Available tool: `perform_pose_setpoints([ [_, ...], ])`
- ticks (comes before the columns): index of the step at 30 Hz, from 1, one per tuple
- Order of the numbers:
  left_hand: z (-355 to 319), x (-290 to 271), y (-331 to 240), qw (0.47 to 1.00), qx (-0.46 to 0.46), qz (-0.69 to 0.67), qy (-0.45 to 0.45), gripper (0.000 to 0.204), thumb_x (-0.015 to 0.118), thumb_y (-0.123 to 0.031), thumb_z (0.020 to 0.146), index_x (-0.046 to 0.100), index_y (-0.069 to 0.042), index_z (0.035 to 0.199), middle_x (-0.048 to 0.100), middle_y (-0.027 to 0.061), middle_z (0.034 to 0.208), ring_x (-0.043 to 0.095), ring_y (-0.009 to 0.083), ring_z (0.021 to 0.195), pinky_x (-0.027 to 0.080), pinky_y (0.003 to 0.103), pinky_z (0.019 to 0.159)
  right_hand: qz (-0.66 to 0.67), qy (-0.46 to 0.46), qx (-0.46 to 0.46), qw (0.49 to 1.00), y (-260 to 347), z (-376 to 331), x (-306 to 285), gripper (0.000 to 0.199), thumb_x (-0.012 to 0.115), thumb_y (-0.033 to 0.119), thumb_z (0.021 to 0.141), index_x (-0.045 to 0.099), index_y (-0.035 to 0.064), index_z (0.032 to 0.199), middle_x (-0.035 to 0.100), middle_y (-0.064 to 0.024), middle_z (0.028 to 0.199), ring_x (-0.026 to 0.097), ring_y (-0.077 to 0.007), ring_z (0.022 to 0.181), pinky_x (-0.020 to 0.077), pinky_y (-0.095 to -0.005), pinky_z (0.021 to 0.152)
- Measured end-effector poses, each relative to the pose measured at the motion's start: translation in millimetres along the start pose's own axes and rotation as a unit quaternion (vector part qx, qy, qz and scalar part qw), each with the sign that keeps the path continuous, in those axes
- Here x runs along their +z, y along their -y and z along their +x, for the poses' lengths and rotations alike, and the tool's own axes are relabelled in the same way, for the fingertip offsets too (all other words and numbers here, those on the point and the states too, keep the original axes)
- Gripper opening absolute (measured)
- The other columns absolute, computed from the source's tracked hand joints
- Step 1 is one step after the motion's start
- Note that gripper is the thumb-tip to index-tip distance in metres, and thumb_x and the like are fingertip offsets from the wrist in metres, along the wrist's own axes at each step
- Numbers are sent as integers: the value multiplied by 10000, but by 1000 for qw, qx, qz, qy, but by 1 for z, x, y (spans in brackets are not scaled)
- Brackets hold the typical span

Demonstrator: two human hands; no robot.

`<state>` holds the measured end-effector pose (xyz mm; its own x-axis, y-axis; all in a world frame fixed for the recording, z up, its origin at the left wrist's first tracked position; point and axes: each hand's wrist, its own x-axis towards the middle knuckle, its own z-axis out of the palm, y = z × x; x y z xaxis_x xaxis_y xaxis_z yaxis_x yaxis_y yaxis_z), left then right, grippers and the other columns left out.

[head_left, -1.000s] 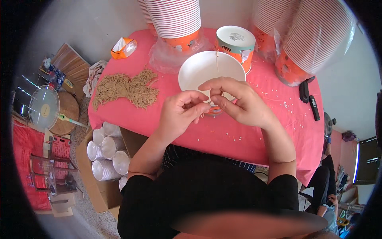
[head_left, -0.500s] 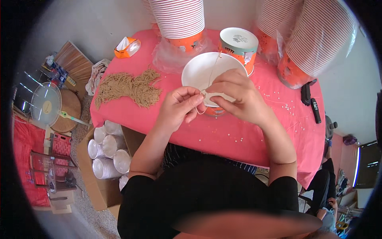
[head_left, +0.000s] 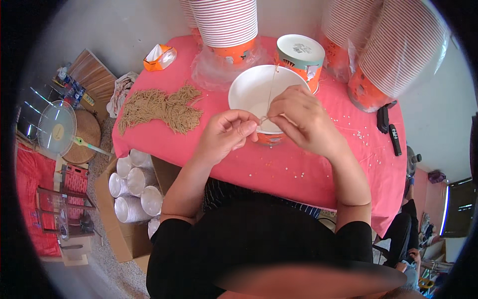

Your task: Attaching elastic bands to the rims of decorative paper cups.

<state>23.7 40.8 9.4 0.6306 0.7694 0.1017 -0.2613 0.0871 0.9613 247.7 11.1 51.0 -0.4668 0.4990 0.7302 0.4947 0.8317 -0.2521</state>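
Observation:
A white-lined paper bucket (head_left: 246,89) with an orange outside stands open in front of me. From a hole near its far rim a thin tan cord (head_left: 273,84) runs across the mouth to my hands. Over the bucket's near rim, my left hand (head_left: 226,134) pinches the cord at a small loop between thumb and forefinger. My right hand (head_left: 303,119) pinches the same cord just to the right, thumb against fingers. The fingertips are close together, and the exact form of the loop is too small to tell.
A bundle of tan cords (head_left: 162,109) lies left on the pink tablecloth (head_left: 224,174). Behind are a stack of buckets (head_left: 229,25), an upturned bucket (head_left: 300,50) and wrapped stacks (head_left: 393,50). A black handheld tool (head_left: 395,139) and small white discs lie right. A carton (head_left: 117,219) holds wrapped cups.
My right thumb and fingers have closed on the cord beside the left fingertips. The left hand has shifted slightly right, and a small loop shows between the hands.

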Motion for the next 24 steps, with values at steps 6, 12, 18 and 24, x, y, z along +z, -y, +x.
perform_pose_setpoints([
  [6,-5,2,1,995,11,90,-37,149,625,-114,942,627,11,1022,624,66,751,418,37,515,301,183,439,22,9,15,1000,1,1,-10,124,686,72,792,604,58,885,624,-78,871,614,-274,882,454,-391,836],
  [12,-6,8,12,998,31,29,-39,135,629,-119,952,625,4,1007,574,-7,737,436,18,566,313,181,471,26,8,11,1000,5,1,4,118,700,80,785,621,59,870,622,-71,858,614,-270,860,443,-391,854],
  [18,-8,13,16,998,51,-21,-37,126,620,-102,955,620,3,1025,568,-8,766,431,16,586,299,188,478,36,10,21,999,5,0,11,118,708,78,775,630,59,861,619,-68,841,614,-264,848,439,-392,863],
  [24,-9,15,16,998,42,1,-42,138,624,-95,951,618,1,1050,585,6,778,463,21,609,339,180,497,33,5,22,999,6,0,11,134,716,68,760,630,60,862,623,-65,845,617,-263,847,447,-397,865],
])
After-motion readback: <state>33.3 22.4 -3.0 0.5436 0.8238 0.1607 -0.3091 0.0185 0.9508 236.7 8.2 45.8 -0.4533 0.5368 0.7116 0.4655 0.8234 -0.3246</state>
